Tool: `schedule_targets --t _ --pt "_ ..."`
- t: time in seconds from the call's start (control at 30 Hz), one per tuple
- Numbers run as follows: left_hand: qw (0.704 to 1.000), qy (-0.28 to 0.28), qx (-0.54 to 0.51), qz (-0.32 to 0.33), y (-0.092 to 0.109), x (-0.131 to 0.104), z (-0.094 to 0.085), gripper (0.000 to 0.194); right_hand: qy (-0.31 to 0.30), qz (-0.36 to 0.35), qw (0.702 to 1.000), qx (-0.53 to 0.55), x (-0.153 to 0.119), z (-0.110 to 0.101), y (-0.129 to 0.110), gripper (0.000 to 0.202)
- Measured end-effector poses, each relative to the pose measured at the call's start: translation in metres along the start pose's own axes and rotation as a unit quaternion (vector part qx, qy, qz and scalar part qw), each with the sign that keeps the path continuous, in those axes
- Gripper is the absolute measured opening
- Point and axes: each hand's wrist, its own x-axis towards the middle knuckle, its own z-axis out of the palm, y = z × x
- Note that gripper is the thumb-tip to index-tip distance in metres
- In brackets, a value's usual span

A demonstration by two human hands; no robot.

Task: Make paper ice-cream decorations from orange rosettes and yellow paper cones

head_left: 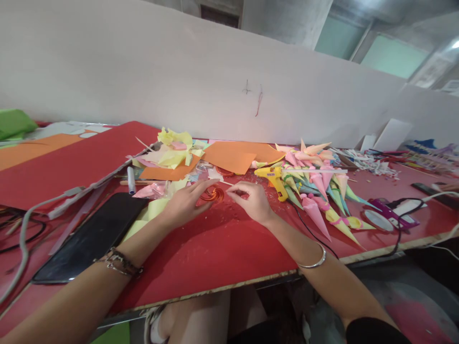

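Note:
My left hand (pixel 186 203) hovers over the red table, its fingers stretched out and the thumb apart below them. My right hand (pixel 253 201) is closed in a pinch, thumb against forefinger; what lies between those fingertips is too small to make out. A thin white stick (pixel 225 182) spans the gap between the two hands, close to the fingertips of both. I cannot tell which hand, if either, grips it. Under and between my hands lies a coil of thin orange strips (pixel 214 195) on the tabletop (pixel 222 253).
Right of my hands lie a yellow glue gun (pixel 274 177) and a pile of pastel paper cones (pixel 317 179). Orange sheets (pixel 233 156) and yellow scraps (pixel 175 148) lie behind. A black phone (pixel 95 239), a marker (pixel 131 180) and a white cable (pixel 24 239) are left.

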Motion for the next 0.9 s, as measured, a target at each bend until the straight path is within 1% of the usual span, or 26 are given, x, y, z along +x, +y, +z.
schedule_targets --t 0.17,0.27,0.37,0.43,0.53,0.63,0.7,0.8,0.9 --pt "1.0 -0.014 -0.005 -0.017 -0.001 0.0 0.001 0.044 -0.009 -0.001 1.0 -0.003 0.0 0.001 -0.001 0.008" --pt "0.999 -0.022 -0.017 -0.017 -0.002 0.0 0.002 0.045 -0.016 0.005 1.0 -0.01 0.0 0.001 0.0 0.011" --pt "0.998 -0.041 -0.04 -0.011 0.002 0.001 0.001 0.044 -0.021 0.029 0.999 -0.022 -0.001 0.001 0.001 0.014" --pt "0.996 -0.065 -0.054 -0.007 0.005 0.002 -0.001 0.043 -0.029 0.051 0.998 -0.023 -0.002 0.0 0.0 0.016" --pt "0.993 -0.099 -0.063 -0.005 0.009 0.003 -0.004 0.041 -0.049 0.068 0.996 -0.021 -0.002 -0.001 -0.001 0.023" --pt "0.993 -0.108 -0.058 0.001 0.008 0.003 -0.003 0.039 -0.061 0.07 0.995 -0.041 -0.002 -0.001 -0.002 0.034" --pt "0.992 -0.113 -0.051 -0.002 0.005 0.002 0.0 0.038 -0.066 0.066 0.993 -0.068 -0.002 -0.001 -0.001 0.037" --pt "0.992 -0.117 -0.052 -0.009 0.001 0.002 0.005 0.038 -0.077 0.052 0.99 -0.104 -0.001 0.002 0.003 0.032" --pt "0.992 -0.117 -0.056 -0.004 -0.002 0.002 0.008 0.037 -0.116 0.051 0.988 -0.082 -0.001 0.006 0.009 0.013"
